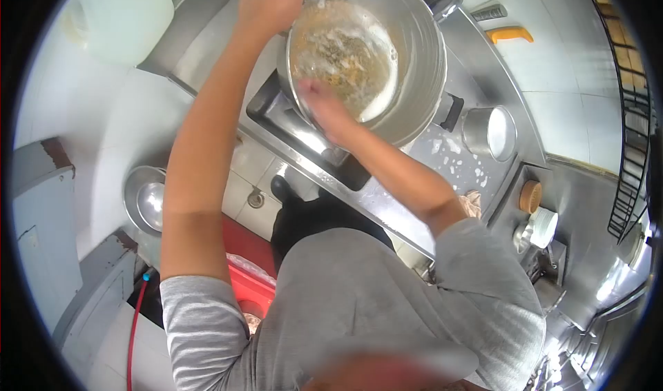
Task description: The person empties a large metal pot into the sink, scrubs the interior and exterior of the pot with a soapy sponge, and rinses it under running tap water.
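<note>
A large metal pot (423, 73) is tilted over the steel sink (261, 108), its inside facing me. Cloudy, foamy water (352, 60) with brownish bits swirls in it. My left hand (271, 6) is closed at the pot's upper left edge, where it grips the pot; the exact spot it holds is partly hidden. At the pot's near rim, my right hand (328, 111) reaches over the water. Motion smears its fingers, and I cannot make out anything in them. The pot's far handle (447, 6) sticks out at the upper right.
A smaller metal pot (489, 134) stands on the foam-spotted steel counter (449, 167) to the right, with a cloth (471, 203) nearby. Orange-handled tools (511, 34) are by the tiled wall. A metal bowl (143, 199) is at left, and a red tub (252, 277) is beside me.
</note>
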{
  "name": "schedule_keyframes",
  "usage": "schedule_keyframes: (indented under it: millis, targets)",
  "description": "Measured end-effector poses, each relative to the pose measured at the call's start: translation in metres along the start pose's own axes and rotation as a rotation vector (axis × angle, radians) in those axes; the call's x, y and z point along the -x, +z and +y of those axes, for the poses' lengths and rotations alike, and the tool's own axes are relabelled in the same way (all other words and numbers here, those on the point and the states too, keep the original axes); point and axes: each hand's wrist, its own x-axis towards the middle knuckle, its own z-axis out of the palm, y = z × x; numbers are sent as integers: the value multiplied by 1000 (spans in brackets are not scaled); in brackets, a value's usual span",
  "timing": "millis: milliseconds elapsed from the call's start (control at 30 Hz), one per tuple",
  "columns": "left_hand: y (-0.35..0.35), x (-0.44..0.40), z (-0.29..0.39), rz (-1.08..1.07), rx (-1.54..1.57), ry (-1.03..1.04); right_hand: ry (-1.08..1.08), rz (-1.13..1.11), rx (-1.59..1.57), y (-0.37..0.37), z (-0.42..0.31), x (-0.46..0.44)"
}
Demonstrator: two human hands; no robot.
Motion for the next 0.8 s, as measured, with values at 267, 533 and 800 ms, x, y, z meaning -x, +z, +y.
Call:
schedule_keyframes:
  millis: [267, 533, 800]
  targets:
    - [-1, 1, -2, 18, 4, 19, -10, -136, 485, -61, -4, 92]
    - [-52, 70, 26, 65, -329, 828, -340, -52, 799, -25, -10, 64]
    - [-115, 108, 109, -885, -217, 794, -232, -315, 441, -118, -101, 151]
